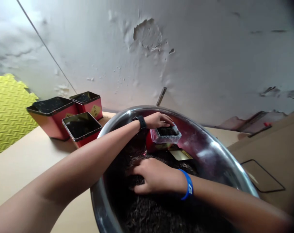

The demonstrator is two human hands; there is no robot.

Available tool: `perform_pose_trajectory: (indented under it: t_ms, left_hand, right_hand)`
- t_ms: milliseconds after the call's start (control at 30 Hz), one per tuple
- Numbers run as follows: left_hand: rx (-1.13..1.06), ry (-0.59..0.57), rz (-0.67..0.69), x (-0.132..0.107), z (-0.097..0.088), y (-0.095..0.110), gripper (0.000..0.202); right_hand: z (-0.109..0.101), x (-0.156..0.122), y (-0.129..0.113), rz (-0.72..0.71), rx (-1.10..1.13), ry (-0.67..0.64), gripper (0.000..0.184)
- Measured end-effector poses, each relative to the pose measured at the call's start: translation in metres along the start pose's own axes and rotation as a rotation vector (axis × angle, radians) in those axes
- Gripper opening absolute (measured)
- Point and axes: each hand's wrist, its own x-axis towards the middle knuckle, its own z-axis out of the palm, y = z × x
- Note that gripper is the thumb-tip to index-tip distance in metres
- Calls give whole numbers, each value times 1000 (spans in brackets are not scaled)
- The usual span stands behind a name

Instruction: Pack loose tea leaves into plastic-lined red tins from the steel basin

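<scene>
A red tea tin [153,146], lined with a clear plastic bag [165,139], stands inside a large steel basin [103,197]. Dark loose tea leaves [147,210] fill the bottom of the basin and also show inside the lined tin. My left hand [158,120], wearing a black watch, grips the far left rim of the tin and its bag. Below it, my right hand [153,174], with a blue wristband, is curled into the leaves; its fingertips are partly buried. A gold metal lid [181,154] lies on the leaves beside the tin.
Three more red tins, a large one [56,121], a back one [90,108] and a front one [82,129], stand on the pale table [23,165] left of the basin. Behind rises a peeling wall [197,64]. A yellow foam mat [11,110] is at far left.
</scene>
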Motion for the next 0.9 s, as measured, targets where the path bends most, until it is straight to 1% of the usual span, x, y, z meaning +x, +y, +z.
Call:
perform_pose_trajectory:
  t_ms: [100, 167, 267, 367, 433, 500, 533, 600, 700, 800, 900]
  left_hand:
    - [49, -71, 26, 0, 0, 4, 33]
    - [108, -101, 24, 0, 0, 5, 40]
    - [196, -113, -17, 0, 0, 1, 44]
    - [185, -135, -30, -2, 1, -7, 33]
    - [165, -103, -50, -3, 4, -13, 23]
    - [180, -46, -97, -3, 7, -18, 18]
    - [188, -29, -115, -3, 8, -20, 21]
    - [196, -37, -118, -2, 9, -22, 27]
    - [216, -54, -126, -2, 8, -21, 29]
    - [194, -33, -186, -3, 5, -17, 26]
    - [106, -22, -247, -4, 2, -13, 35]
  right_hand:
    - [-18, -8, 3, 14, -92, -5, 30]
    - [-31, -12, 6, 44, -81, 52, 29]
    - [-53, -19, 16, 118, -26, 203, 27]
    - [-73, -25, 35, 197, -37, 386, 24]
    - [-80, -29, 54, 249, -91, 542, 26]
    - [-81, -31, 74, 282, -155, 691, 26]
    - [-79, -32, 83, 288, -178, 746, 25]
    - [-73, -32, 100, 287, -204, 811, 24]
    - [-64, -30, 115, 292, -221, 840, 24]
    - [-58, -29, 122, 293, -225, 843, 25]
    - [-54, -29, 129, 271, -239, 845, 27]
